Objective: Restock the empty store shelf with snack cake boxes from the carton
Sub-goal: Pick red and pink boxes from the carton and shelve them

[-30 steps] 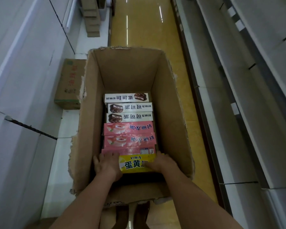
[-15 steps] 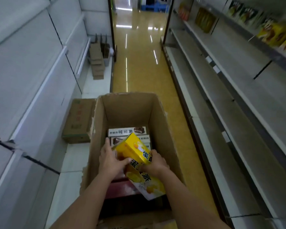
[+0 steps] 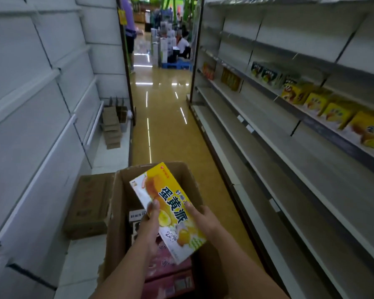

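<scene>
I see both hands low in the centre of the frame, holding one yellow snack cake box [image 3: 167, 210] above the open carton [image 3: 119, 212]. The left hand [image 3: 149, 227] grips the box's left long edge, thumb laid across the printed face and the other fingers hidden underneath. The right hand [image 3: 203, 217] holds the right long edge with its thumb on the face and its fingers curled round the far side, out of my sight. The box is tilted, its top end pointing toward the upper left and its lower corner hanging over the carton's inside. Down in the carton, below the box, I can make out pink boxes [image 3: 168, 275] stacked near the bottom of the frame and white-and-brown boxes [image 3: 136, 219] further in, partly covered by the left hand. The carton stands on the glossy yellow floor [image 3: 160, 117] of the aisle. A closed brown case [image 3: 89, 203] rests just left of it on the base of the white shelving [image 3: 30, 104] that fills the left side. On the right side of the frame runs the store shelf [image 3: 289, 169], its lower tiers bare, while a higher tier in the upper right carries a row of yellow boxes [image 3: 337, 115] and some darker packs [image 3: 266, 74] beyond them. At the top centre, far down the aisle, I see stacked goods [image 3: 165, 44] and people, too small to tell more.
</scene>
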`<state>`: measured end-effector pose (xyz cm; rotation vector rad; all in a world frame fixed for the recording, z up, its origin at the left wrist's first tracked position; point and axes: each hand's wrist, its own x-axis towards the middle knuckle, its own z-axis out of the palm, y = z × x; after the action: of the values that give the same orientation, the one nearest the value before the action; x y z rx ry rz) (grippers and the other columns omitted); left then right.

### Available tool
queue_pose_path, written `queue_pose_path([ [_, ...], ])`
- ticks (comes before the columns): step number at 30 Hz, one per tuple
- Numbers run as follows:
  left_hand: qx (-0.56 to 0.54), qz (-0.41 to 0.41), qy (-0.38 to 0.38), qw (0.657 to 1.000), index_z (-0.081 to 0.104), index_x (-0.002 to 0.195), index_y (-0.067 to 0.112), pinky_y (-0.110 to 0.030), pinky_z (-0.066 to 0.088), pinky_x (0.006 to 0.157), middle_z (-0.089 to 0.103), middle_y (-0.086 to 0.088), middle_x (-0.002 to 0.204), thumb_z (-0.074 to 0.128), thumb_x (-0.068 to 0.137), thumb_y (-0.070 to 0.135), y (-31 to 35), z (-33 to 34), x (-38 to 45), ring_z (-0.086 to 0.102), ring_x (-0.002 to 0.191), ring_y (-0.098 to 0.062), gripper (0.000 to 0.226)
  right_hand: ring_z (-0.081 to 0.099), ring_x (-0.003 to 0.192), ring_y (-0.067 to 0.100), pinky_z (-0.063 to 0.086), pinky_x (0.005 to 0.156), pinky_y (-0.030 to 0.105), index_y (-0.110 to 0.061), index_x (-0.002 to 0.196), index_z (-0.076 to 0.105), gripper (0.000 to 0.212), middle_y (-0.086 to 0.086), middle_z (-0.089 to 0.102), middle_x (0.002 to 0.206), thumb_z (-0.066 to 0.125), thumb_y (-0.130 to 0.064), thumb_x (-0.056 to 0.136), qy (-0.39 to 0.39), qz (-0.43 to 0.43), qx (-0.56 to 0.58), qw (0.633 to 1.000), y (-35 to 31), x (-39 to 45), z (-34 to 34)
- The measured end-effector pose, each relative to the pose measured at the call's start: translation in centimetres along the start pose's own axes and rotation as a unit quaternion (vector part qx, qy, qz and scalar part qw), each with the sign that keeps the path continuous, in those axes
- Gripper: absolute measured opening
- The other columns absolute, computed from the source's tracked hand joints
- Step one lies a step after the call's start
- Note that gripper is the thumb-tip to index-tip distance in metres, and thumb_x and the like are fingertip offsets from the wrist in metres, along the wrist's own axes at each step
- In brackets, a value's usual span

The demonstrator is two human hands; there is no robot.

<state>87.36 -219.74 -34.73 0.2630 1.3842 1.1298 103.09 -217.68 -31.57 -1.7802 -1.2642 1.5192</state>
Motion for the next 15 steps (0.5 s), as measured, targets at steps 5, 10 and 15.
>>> queue_pose_path([
  [5,-0.108,0.008,-0.027,0.994,0.054,0.124,0.007,-0.048,0.053,0.083,0.065,-0.021,0.114,0.048,0.075,0.067,0.7,3.9,-1.6,0.065,0.098,-0.036,0.078,0.062,0.108,0.027,0.052,0.084,0.037,-0.006,0.128,0.046,0.076,0.014,0.058,0.128,0.077,-0.048,0.073,0.066,0.01,0.187,0.98,-0.6,-0.9,-2.2],
  [10,-0.124,-0.001,-0.075,0.989,0.047,0.129,0.006,-0.048,0.051,0.088,0.064,-0.02,0.116,0.053,0.08,0.058,1.9,5.9,-2.8,0.062,0.101,-0.035,0.072,0.07,0.092,0.034,0.059,0.077,0.045,-0.01,0.119,0.051,0.052,0.017,0.069,0.109,0.079,-0.017,0.076,0.069,-0.035,0.288,0.955,-1.3,-2.0,-4.3],
  [15,0.152,0.155,0.079,0.973,0.016,0.152,0.02,-0.05,0.034,0.108,0.026,-0.014,0.154,0.074,0.077,0.046,3.9,4.8,-3.5,0.034,0.137,-0.036,0.098,0.069,0.092,0.038,0.058,0.074,0.05,-0.015,0.116,0.047,0.052,0.021,0.065,0.114,0.079,-0.011,0.075,0.084,-0.043,0.293,0.951,-0.6,-4.4,-10.0],
])
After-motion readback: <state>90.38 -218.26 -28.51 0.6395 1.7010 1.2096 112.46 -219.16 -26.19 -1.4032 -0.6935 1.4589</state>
